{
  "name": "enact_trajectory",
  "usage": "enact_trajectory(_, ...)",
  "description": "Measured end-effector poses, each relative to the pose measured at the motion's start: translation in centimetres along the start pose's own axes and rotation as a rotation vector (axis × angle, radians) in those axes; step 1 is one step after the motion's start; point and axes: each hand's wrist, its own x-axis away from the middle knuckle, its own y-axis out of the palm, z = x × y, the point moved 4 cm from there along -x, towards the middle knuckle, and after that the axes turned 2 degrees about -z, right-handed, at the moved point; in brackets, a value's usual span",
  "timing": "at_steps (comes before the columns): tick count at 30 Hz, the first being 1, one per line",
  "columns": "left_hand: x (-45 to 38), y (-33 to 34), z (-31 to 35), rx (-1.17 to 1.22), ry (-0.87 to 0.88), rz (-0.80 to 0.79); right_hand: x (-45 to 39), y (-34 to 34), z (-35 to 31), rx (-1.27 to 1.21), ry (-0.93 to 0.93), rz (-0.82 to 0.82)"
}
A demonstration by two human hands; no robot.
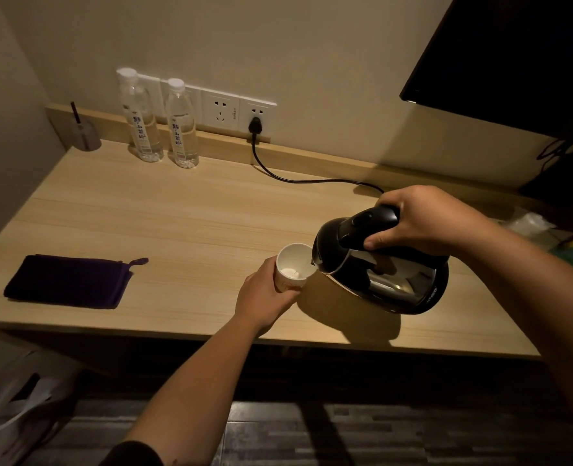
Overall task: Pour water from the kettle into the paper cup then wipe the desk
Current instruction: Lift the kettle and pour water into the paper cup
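Observation:
A black and steel kettle hangs tilted to the left above the wooden desk, its spout over the rim of a white paper cup. My right hand grips the kettle's black handle from above. My left hand wraps around the cup's side and holds it at the desk's front part. A little water shows at the cup's bottom. A dark purple folded cloth lies flat on the desk at the left, apart from both hands.
Two clear water bottles stand at the back by the wall sockets. A black cord runs from a plug across the desk toward the kettle. A small holder sits in the back left corner. A dark screen hangs upper right.

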Motion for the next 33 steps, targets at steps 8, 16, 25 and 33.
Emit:
enact_trajectory(8, 0.0, -0.2, 0.1, -0.021, 0.014, 0.001, -0.5, -0.3, -0.8, 0.044, -0.01, -0.022)
enact_trajectory(16, 0.0, -0.1, 0.1, -0.022, 0.017, -0.008, -0.7, -0.3, -0.9, 0.062, -0.007, -0.019)
enact_trajectory(25, 0.0, -0.1, 0.2, -0.031, 0.028, -0.001, -1.0, -0.4, -1.4, 0.09, -0.001, -0.037)
enact_trajectory(33, -0.1, -0.1, 0.2, -0.036, 0.037, 0.003, -1.7, -0.5, -1.8, 0.114, 0.012, -0.063)
